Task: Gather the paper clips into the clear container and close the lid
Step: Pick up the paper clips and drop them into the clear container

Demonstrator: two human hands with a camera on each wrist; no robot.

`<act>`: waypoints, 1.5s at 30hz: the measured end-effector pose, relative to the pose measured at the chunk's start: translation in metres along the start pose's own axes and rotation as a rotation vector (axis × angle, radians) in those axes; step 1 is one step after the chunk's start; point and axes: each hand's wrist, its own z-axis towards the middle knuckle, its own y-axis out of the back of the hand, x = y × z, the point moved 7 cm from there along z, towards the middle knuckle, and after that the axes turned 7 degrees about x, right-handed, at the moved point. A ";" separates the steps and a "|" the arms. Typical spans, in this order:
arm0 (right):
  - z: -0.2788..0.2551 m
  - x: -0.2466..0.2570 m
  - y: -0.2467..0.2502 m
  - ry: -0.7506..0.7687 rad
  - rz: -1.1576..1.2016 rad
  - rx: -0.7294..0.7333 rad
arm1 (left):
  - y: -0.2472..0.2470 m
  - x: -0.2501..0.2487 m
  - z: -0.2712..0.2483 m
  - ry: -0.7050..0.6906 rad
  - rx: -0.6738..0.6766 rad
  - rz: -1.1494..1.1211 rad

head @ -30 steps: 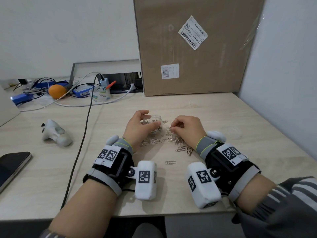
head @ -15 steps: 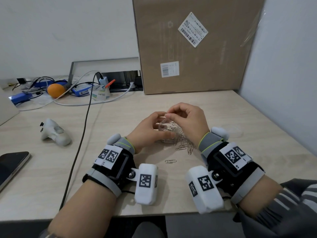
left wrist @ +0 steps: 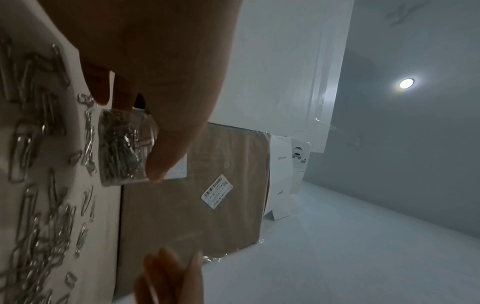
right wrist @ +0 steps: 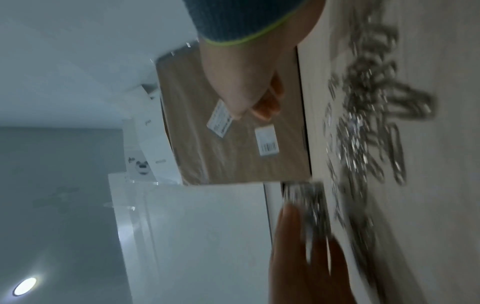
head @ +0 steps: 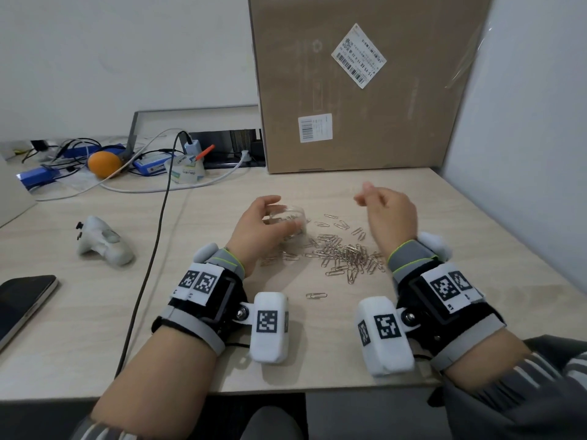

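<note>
Head view: our left hand (head: pixel 265 231) grips the clear container (head: pixel 293 217) by its slick wall; our right hand (head: pixel 389 211) hovers loosely curled, holding nothing, over light paper clips (head: pixel 344 254) (pinch small bunches).

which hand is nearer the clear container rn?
Left. The left hand grips the clear container on the table; the right hand is raised off to its right, apart from it, above the loose paper clips.

Silver paper clips (head: pixel 341 254), brown box (head: pixel 365 84), orange fruit (head: pixel 103 164).
</note>
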 end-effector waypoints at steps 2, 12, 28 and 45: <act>0.005 -0.018 0.013 -0.111 -0.071 -0.007 | 0.011 0.001 0.002 0.005 -0.071 -0.033; -0.022 -0.025 -0.017 -0.147 -0.029 0.411 | 0.026 0.013 0.005 0.080 -0.163 -0.107; -0.023 -0.055 0.007 -0.222 0.086 0.140 | 0.022 0.011 0.003 0.102 -0.134 -0.098; -0.021 -0.018 -0.022 -0.273 0.445 0.430 | 0.022 0.013 0.004 0.114 -0.117 -0.118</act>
